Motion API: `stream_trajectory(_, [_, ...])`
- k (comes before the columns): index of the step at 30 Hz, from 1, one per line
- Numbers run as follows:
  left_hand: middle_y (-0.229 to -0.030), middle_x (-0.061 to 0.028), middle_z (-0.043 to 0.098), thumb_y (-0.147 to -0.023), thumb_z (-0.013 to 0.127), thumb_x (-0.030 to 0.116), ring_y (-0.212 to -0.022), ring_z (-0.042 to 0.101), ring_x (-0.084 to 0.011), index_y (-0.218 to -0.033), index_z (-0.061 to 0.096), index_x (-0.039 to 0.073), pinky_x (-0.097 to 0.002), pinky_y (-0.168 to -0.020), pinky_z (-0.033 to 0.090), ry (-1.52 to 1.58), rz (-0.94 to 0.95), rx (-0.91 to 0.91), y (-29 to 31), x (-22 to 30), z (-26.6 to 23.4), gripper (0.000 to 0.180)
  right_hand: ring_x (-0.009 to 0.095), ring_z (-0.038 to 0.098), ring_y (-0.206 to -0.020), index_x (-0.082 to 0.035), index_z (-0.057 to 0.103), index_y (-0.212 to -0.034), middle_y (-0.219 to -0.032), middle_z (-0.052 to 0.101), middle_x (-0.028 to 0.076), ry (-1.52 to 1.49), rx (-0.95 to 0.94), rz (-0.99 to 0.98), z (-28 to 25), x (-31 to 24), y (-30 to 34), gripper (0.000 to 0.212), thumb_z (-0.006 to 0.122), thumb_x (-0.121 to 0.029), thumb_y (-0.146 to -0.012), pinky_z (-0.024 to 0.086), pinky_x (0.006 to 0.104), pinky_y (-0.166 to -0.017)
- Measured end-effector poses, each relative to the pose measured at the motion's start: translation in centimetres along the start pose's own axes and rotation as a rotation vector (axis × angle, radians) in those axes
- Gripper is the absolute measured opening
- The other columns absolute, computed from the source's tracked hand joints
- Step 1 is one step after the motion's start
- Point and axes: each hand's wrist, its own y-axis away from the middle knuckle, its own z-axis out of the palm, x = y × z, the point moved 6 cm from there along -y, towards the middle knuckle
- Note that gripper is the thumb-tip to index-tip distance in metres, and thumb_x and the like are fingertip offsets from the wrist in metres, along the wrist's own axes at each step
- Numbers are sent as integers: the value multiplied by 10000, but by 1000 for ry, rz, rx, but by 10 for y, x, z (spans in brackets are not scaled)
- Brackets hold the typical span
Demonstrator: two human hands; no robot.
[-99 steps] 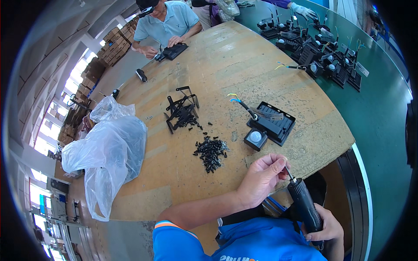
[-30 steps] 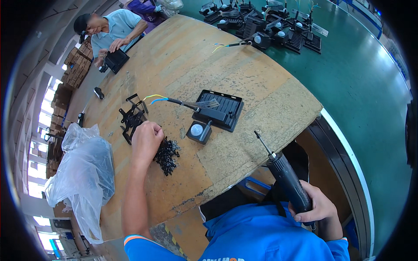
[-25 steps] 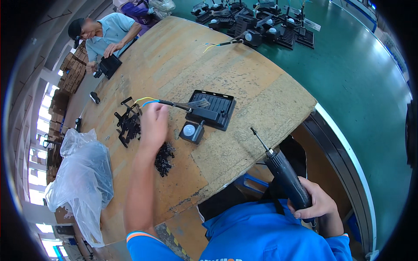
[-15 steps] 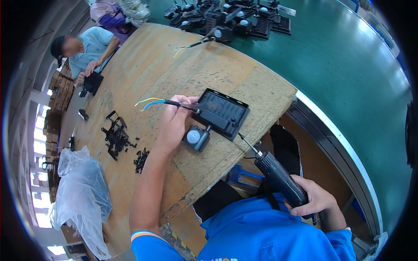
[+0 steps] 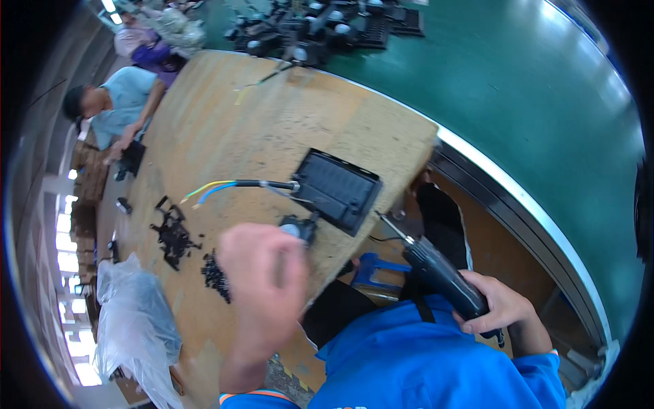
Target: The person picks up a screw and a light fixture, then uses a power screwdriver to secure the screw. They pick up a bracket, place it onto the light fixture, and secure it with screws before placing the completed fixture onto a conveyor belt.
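Observation:
My right hand (image 5: 499, 302) is wrapped round a black electric screwdriver (image 5: 443, 276), its bit pointing up and left beside the table edge. My left hand (image 5: 264, 273) is smeared by motion over the near part of the table. Its fingers look curled, with a dark streak among them that I cannot make out. Just beyond it lies a black rectangular lamp housing (image 5: 337, 189), tray side up. A cable (image 5: 262, 183) with yellow-green and blue wire ends runs left from the housing. Partly behind the left hand sits the small sensor head (image 5: 301, 229).
Black brackets (image 5: 172, 234) and a pile of dark screws (image 5: 215, 276) lie left on the wooden table (image 5: 245, 129). A clear plastic bag (image 5: 139, 313) is near left. Finished-looking lamps (image 5: 320, 31) crowd the green surface (image 5: 504, 88). A person (image 5: 126, 102) works at far left.
My left hand has left the cable at the housing and come back toward me, past the sensor head. The screwdriver stays in my right hand. The whole view has shifted slightly.

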Motion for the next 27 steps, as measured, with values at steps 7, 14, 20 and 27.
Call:
stream_trajectory(7, [-972, -104, 566, -753, 550, 113, -960, 537, -256, -895, 561, 40, -388, -806, 391, -276, 206, 62, 4, 18, 57, 161, 155, 605, -628, -4, 372, -1261, -744, 600, 98, -151, 33, 38, 2, 11, -5, 731, 753, -84, -643, 505, 287, -598])
stream_trajectory(14, [-890, -73, 565, -780, 517, 105, -751, 522, -182, -905, 570, 36, -311, -653, 399, -397, 195, 140, -1, -6, 57, 152, 207, 601, -566, 15, 336, -1242, -681, 575, 147, -198, 122, 1, 5, 6, -3, 805, 771, -130, -581, 512, 302, -511])
stream_trajectory(20, [-850, -46, 563, -774, 520, 114, -735, 516, -157, -875, 569, 60, -299, -627, 384, -435, 240, 224, 4, -4, 55, 125, 132, 559, -538, 15, 330, -1307, -756, 566, 77, 29, 179, -82, 21, -4, 1, 775, 718, -159, -659, 470, 245, -506])
stream_trajectory(27, [-827, -39, 550, -778, 504, 134, -744, 509, -162, -882, 560, 66, -300, -657, 383, -358, 204, 205, 5, -8, 56, 136, 125, 545, -521, -16, 405, -1199, -719, 559, 57, 28, 237, -101, 39, -21, 4, 650, 711, -177, -649, 458, 236, -484])
